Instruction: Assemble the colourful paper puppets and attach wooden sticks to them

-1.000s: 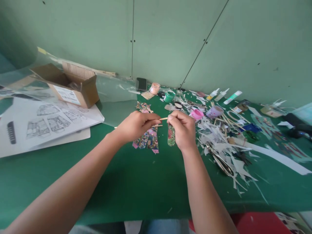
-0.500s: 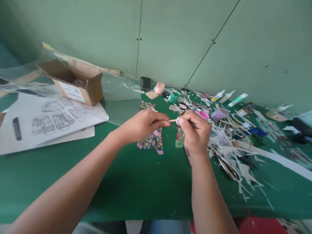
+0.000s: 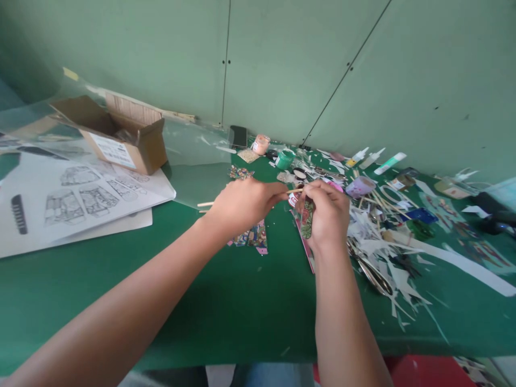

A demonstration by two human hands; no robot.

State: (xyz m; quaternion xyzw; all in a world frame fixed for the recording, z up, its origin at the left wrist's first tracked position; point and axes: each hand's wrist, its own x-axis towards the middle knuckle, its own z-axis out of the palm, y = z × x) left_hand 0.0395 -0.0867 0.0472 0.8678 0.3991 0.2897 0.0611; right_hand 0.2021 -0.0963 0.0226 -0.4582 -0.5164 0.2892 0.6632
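My left hand [image 3: 248, 201] is closed, its fingertips pinching a thin wooden stick [image 3: 295, 191]. Two pale stick ends [image 3: 206, 205] poke out behind that hand. The stick reaches across to the fingertips of my right hand [image 3: 327, 207], which is also closed. From the right hand hangs a narrow green strip with a red flower pattern [image 3: 307, 217], its upper end hidden by the fingers. Under my left hand lies a colourful patterned piece with pink edges [image 3: 253, 236], partly covered. A small jar with a red and white label [image 3: 293, 199] stands behind the fingertips.
On the left, an open cardboard box [image 3: 129, 145] rests on printed drawing sheets [image 3: 88, 199]. Paper scraps [image 3: 397, 263], scissors [image 3: 374, 277], a purple cup [image 3: 360, 186] and glue bottles [image 3: 390, 163] crowd the right. A green jar [image 3: 285, 159] and a peach jar [image 3: 261, 144] stand behind.
The green strip has moved up and right with my right hand. Stick ends now show behind my left hand, which has turned slightly. The view has shifted a little.
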